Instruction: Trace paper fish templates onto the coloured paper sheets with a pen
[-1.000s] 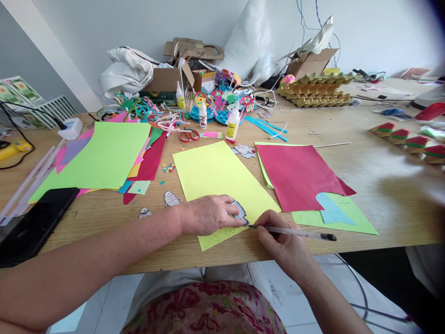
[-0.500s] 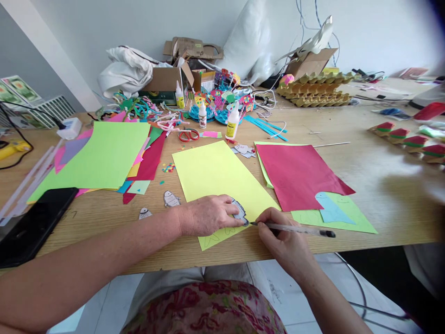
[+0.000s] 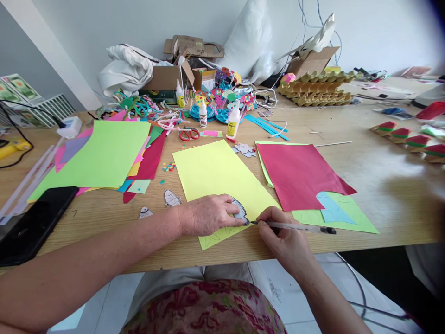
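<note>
Fingers of my left hand (image 3: pixel 212 215) are spread and press a grey paper fish cutout (image 3: pixel 239 209) onto a yellow sheet (image 3: pixel 215 169). My right hand (image 3: pixel 283 234) is closed around a pen (image 3: pixel 306 227), its tip at the cutout's edge near the sheet's lower right border. Pen outlines show on the sheet's lower part, partly under my left hand. Two more fish cutouts, one whole (image 3: pixel 172 198) and one partly hidden by my left forearm (image 3: pixel 145 212), lie to the left. Further paper fish (image 3: pixel 244 149) lie beyond the sheet.
Coloured paper (image 3: pixel 107 153) and a black phone (image 3: pixel 33 227) lie left. Red paper (image 3: pixel 295 174) overlaps green sheets on the right. Behind are red-handled scissors (image 3: pixel 188 134), a glue bottle (image 3: pixel 233 121) and egg trays (image 3: pixel 316 90). The table's front edge runs beneath my forearms.
The view has shifted very slightly. Both hands, the pen and the cutout look almost the same as before.
</note>
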Demonstrator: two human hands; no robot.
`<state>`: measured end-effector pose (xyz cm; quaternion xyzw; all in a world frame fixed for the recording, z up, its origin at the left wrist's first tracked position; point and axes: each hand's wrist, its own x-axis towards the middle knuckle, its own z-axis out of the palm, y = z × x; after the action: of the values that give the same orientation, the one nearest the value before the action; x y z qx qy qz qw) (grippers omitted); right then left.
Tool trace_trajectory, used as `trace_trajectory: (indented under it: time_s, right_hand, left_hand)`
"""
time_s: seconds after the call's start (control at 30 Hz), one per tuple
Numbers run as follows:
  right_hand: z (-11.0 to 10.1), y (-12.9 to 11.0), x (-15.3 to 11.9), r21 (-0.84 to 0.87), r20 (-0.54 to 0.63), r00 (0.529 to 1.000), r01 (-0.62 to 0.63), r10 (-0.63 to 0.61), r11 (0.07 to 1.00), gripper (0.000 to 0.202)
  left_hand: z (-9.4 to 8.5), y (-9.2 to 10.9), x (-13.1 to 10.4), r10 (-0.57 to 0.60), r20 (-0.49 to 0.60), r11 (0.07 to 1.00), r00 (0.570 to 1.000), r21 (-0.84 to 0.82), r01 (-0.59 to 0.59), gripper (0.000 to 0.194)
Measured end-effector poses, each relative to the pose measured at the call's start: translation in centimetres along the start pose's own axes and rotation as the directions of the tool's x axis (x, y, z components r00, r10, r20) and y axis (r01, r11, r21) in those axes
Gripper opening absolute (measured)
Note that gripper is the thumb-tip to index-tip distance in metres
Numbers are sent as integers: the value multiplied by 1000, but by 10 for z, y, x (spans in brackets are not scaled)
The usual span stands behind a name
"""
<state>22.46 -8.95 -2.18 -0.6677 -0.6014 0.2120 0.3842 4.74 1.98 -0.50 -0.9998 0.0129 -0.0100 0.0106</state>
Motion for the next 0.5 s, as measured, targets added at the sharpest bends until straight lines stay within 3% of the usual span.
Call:
trace_trajectory:
  time_s: [0.5]
  right_hand:
    - [-1,3,-1,12,-8,1000,-10,10,1000,11]
  left_hand:
    - [2,0,-1,5,-22,1000,1000,-12,-5,35]
